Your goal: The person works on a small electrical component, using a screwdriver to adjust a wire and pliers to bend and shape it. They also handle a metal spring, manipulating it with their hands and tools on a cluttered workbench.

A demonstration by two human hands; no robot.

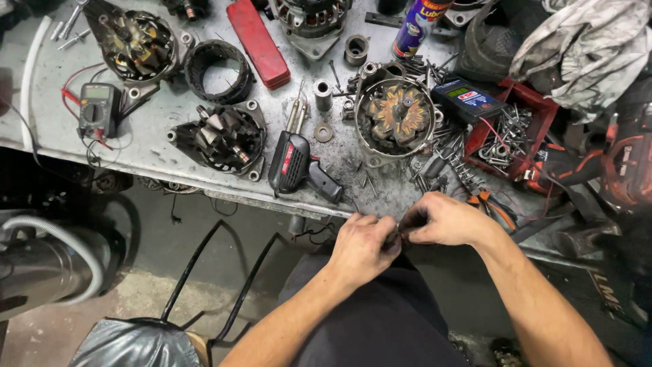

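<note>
My left hand (362, 246) and my right hand (441, 219) meet just below the front edge of the metal workbench (163, 146), fingertips pinched together on a small dark part (401, 233). The part is mostly hidden by the fingers, and its kind cannot be told. Just above the hands on the bench lie a black soldering gun (297, 165) and an open alternator housing with copper windings (396, 117). Loose screws and springs (441, 163) are scattered near my right hand.
More alternator parts lie on the bench: a rotor (221, 138), a housing (136, 44), a stator ring (217, 70). Also there are a multimeter (99, 109), a red case (258, 42), a spray can (415, 26), a small tester (468, 100) and a red tray of bolts (509, 132). Pliers (492, 206) lie by my right wrist.
</note>
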